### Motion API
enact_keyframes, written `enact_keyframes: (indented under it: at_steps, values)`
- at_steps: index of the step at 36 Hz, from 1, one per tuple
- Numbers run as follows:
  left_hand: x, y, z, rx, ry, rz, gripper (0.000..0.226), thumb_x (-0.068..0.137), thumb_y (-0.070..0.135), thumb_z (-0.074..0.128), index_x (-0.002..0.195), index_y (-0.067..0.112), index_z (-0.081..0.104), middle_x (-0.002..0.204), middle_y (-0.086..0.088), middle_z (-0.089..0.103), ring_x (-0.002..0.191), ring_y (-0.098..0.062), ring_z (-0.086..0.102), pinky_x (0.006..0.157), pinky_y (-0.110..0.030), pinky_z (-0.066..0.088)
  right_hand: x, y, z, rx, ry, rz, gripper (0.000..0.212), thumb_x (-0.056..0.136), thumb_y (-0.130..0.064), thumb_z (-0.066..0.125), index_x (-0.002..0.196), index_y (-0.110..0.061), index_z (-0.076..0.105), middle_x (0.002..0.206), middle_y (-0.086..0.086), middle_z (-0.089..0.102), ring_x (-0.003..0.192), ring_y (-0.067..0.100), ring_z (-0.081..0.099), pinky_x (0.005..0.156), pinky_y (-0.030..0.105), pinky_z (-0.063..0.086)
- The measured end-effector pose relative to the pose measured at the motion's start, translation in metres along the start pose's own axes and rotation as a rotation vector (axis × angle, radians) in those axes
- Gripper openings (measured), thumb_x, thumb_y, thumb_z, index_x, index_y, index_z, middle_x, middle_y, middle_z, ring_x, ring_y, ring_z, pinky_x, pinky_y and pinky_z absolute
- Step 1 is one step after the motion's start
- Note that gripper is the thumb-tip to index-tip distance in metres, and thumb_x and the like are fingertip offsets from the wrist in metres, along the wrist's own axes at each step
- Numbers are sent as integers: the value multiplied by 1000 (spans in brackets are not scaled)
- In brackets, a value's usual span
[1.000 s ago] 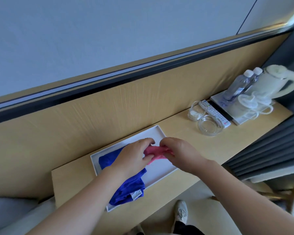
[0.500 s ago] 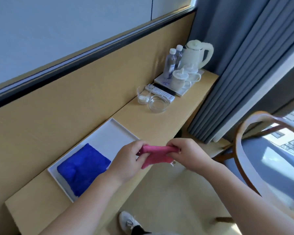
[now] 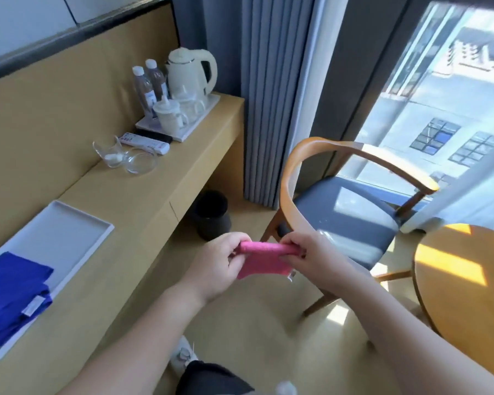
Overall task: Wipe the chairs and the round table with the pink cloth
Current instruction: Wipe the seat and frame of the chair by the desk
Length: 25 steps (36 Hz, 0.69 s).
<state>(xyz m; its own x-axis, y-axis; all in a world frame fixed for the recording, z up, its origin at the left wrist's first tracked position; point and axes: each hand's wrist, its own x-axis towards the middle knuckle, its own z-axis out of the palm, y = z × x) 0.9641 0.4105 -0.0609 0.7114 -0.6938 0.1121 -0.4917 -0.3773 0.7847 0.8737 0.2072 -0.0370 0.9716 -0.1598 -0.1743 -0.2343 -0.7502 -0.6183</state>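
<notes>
Head view: my left hand (image 3: 214,266) and right hand (image 3: 305,255) each pinched an upper end of the pink cloth (image 3: 264,260), held taut over open floor. The chair (image 3: 340,215) stood just beyond my right hand, back rail nearest. The round table (image 3: 462,295) edge lay to the right and the desk (image 3: 143,201) edge to the left.

The pink cloth (image 3: 264,259), lifted off the white tray (image 3: 69,226), is now held before the chair (image 3: 345,212), well away from that tray
</notes>
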Motion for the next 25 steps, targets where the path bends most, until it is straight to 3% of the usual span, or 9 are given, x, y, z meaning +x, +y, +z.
enact_keyframes:
  at_steps: [5,8,15,19,25]
  values:
    - [25,29,49,6,-68,52,16,90,13,55,102,22,62,97,7,61,89,-10,59,73,-28,53,-29,53,-24,7,47,92,17,84,-20,66,87,-36,62,75,-16,60,73,0,54,62,15,39]
    - [43,40,69,7,-90,68,15,89,15,55,100,22,62,95,10,60,87,-8,59,73,-28,52,-32,77,-38,28,55,148,21,84,-24,64,82,-43,56,78,-13,62,74,3,56,65,25,48]
    - [95,36,109,-21,-146,47,13,90,15,57,99,22,63,93,8,62,84,-9,59,70,-30,53,-15,120,-60,52,77,179,13,85,-15,65,89,-28,64,79,-11,61,74,3,53,64,19,41]
    - [135,31,133,-65,-187,53,14,90,11,58,99,21,63,94,9,61,86,-7,59,72,-24,52,5,145,-77,42,57,254,10,87,-16,65,96,-19,67,85,-5,66,80,13,59,73,29,51]
    - [195,28,163,-86,-227,48,15,91,14,58,103,22,62,97,8,62,90,-5,58,77,-19,48,37,183,-106,53,48,331,9,87,-18,66,96,-20,66,84,-6,66,81,14,61,76,36,54]
